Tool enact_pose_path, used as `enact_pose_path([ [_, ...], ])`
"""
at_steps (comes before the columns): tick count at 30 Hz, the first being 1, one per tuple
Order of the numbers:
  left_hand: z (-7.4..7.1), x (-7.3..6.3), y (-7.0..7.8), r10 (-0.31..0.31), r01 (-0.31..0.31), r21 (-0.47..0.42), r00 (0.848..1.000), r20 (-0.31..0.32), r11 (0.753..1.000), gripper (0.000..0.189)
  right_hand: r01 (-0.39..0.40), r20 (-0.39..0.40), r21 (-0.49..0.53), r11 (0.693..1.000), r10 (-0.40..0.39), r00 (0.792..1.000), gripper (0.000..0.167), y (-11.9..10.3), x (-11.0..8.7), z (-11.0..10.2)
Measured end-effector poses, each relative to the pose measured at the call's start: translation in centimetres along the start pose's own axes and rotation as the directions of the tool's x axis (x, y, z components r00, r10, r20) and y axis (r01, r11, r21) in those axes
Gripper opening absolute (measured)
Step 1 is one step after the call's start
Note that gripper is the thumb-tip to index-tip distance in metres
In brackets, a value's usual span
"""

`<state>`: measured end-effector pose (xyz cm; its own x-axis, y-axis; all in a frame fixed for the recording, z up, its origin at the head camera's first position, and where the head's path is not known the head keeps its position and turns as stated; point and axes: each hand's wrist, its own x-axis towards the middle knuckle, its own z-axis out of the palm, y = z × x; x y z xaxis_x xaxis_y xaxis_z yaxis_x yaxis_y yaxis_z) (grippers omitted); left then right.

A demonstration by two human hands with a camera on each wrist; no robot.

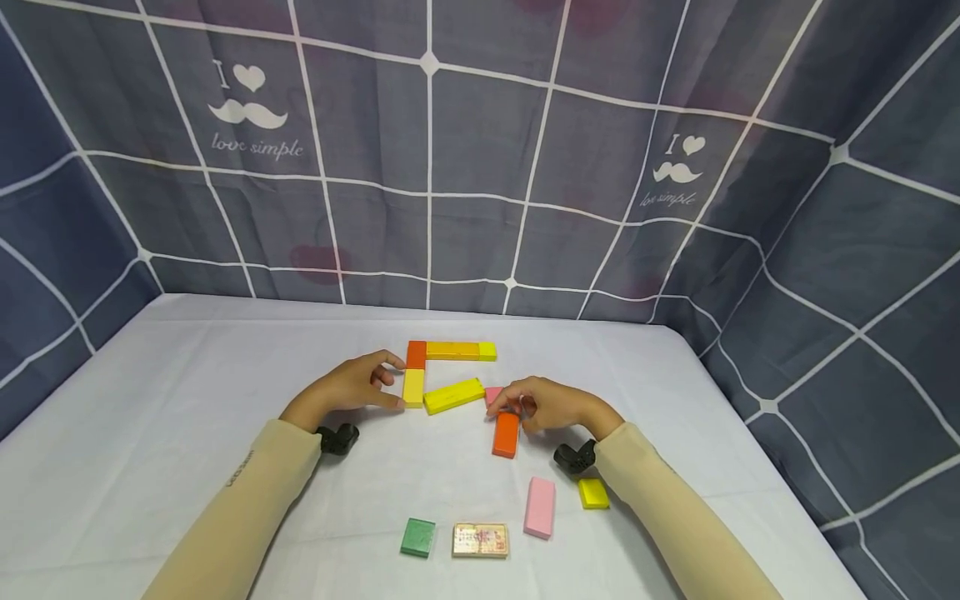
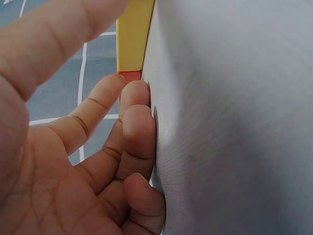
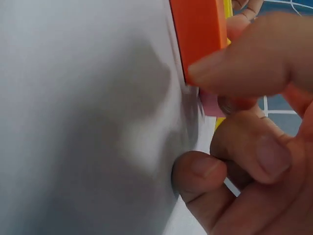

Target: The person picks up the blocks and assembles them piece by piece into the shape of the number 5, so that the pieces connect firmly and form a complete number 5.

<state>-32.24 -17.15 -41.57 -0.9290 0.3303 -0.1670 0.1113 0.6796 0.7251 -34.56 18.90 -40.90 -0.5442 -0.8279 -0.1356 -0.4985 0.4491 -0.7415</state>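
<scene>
My left hand (image 1: 356,383) is beside the left side of a bent row of blocks. Its index fingertip is at an orange block (image 1: 416,355), and its thumb is by the near end of a pale yellow block (image 1: 413,389); the other fingers curl loosely on the cloth. A bright yellow block (image 1: 454,396) lies slantwise, its right end by a pink block (image 1: 492,395) partly hidden by my right hand (image 1: 551,402). That hand pinches the far end of an orange-red block (image 1: 506,435) between thumb and index finger. In the right wrist view the thumb presses the orange-red block (image 3: 198,34).
An amber block (image 1: 452,351) and a small yellow block (image 1: 487,352) extend right from the orange one. Nearer lie a green block (image 1: 417,537), a gold patterned block (image 1: 480,541), a pink block (image 1: 539,507) and a yellow block (image 1: 594,493). Checked curtains surround the white table (image 1: 225,358).
</scene>
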Motion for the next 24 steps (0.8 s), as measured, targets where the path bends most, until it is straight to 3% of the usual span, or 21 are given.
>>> enact_pose_path([
  [6, 0.1, 0.3, 0.0, 0.002, -0.002, 0.0, 1.0, 0.002, 1.0, 0.066, 0.003, -0.041, 0.027, 1.0, -0.002, 0.999, 0.043, -0.4, -1.0, 0.3],
  [12, -0.1, 0.3, -0.1, 0.004, -0.004, 0.009, 1.0, 0.002, 1.0, 0.067, -0.15, -0.142, -0.049, 0.987, 0.142, 0.98, 0.05, -0.5, -2.4, 0.5],
  [16, -0.1, 0.3, -0.1, 0.002, -0.002, 0.007, 1.0, 0.004, 1.0, 0.067, -0.242, -0.164, -0.078, 0.967, 0.227, 0.96, 0.056, -0.8, -2.5, 1.1],
  [24, 0.1, 0.3, -0.1, -0.008, 0.008, 0.001, 1.0, 0.003, 1.0, 0.067, -0.298, -0.174, -0.14, 0.944, 0.273, 0.946, 0.059, -1.8, -1.9, 2.1],
])
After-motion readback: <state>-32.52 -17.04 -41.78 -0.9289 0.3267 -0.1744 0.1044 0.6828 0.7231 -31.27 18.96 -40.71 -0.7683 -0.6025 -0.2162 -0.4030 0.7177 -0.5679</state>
